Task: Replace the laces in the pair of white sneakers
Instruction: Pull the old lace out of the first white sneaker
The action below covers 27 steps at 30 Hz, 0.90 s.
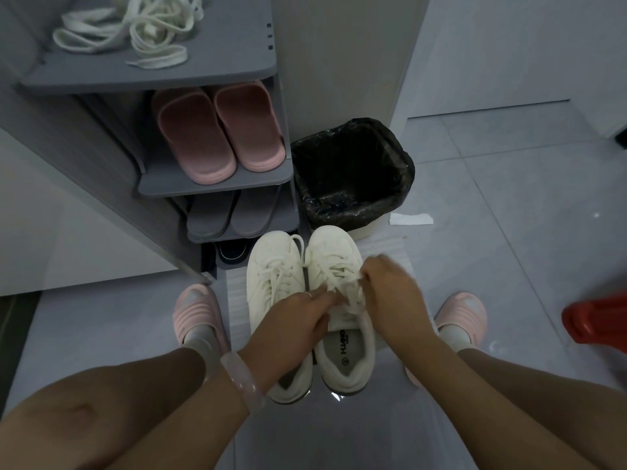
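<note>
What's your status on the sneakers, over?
Left hand and right hand both on the right sneaker's laces, working the knot. Left sneaker still laced. Spare laces waiting on top shelf. Nothing in the way.

Bare arms and legs, pink slippers, light jewellery

No sleeves are seen on either forearm. A translucent pale pink bangle (pixel 241 381) is worn on the left wrist, and a thin silver ring (pixel 308 294) on a finger of the left hand (pixel 294 322). The right hand (pixel 390 286) is blurred. Pale grey socks are worn inside ribbed pink slippers (pixel 198 308).
</note>
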Each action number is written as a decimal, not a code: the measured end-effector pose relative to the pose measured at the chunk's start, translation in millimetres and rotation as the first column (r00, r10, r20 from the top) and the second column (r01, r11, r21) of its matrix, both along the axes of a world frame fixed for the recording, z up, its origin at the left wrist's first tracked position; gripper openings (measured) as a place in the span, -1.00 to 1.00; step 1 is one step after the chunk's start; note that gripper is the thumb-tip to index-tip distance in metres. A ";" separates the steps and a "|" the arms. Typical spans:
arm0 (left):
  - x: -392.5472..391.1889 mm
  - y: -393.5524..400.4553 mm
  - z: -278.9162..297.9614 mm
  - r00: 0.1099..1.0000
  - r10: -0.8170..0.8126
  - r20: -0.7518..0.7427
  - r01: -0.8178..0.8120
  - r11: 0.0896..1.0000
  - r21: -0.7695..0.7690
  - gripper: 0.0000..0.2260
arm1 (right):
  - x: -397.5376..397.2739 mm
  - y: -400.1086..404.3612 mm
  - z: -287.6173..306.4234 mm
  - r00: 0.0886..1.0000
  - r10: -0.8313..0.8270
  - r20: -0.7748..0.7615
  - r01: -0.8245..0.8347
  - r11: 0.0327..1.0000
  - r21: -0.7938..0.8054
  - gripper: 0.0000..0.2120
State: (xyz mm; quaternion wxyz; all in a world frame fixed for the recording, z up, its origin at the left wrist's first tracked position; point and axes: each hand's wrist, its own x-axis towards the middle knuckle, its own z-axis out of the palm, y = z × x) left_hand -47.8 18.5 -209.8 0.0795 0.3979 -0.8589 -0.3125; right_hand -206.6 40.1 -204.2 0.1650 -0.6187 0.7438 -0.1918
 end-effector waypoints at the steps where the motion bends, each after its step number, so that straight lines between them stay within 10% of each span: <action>1: 0.3 0.2 -0.8 1.000 0.005 0.009 -0.005 1.000 0.005 -0.68 | -4.5 -2.4 6.0 0.998 -0.062 0.017 0.063 0.994 -0.086 -0.90; 7: 2.0 0.2 1.9 1.000 -0.001 -0.015 0.001 1.000 0.012 -0.71 | -4.1 1.7 -14.2 0.966 -0.173 0.192 0.103 0.938 0.330 -0.82; 14: 3.1 -0.3 0.5 1.000 -0.004 0.019 0.003 1.000 0.028 -0.71 | -2.6 1.3 -6.0 0.999 -0.015 0.034 0.011 0.995 0.095 -0.93; 17: 2.9 -1.2 0.6 1.000 -0.012 0.023 0.011 1.000 0.020 -0.69 | -19.3 -8.7 11.2 0.966 -0.220 0.133 0.239 0.960 -0.149 -0.92; 22: 1.8 -1.2 0.9 1.000 -0.016 0.006 0.016 0.999 0.034 -0.73 | -8.7 -1.0 -6.5 0.917 -0.258 0.306 0.122 0.909 0.399 -0.84; 27: 2.0 -1.4 -1.4 1.000 -0.005 -0.017 0.006 1.000 0.018 -0.73 | -0.1 3.3 -17.3 0.943 -0.160 0.291 0.081 0.961 0.263 -0.77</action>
